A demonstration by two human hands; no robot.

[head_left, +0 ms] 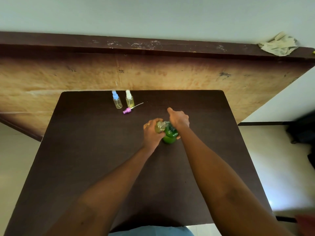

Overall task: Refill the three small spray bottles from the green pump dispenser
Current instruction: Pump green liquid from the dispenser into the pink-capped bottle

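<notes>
- The left hand [151,133] grips a small clear bottle [159,127] with its fingers curled round it. The bottle is uncapped and holds pale yellow liquid.
- A ring [148,124] shows on one finger of that hand.
- The small bottle is held right against the left side of the green pump dispenser [169,134], with its mouth at the pump's spout.
- The dispenser stands upright near the middle of the dark table [102,150].
- The right hand [179,119] lies on top of the pump head, with its fingers bent down over it and one digit sticking out toward the far edge.
- A fingertip shows at the near right of the green body; I cannot tell which hand it belongs to.
- Two more spray bottles stand upright side by side near the table's far edge, well apart from the hands. One has a blue cap [116,101] and the other a white cap [129,99]; both hold some yellowish liquid.
- A pink spray head [127,110] lies on the table just in front of them, its thin tube pointing up and to the right.
- A worn wooden board [153,74] stands behind the table.
- A crumpled rag [279,44] sits on the board's top edge at the far right.
</notes>
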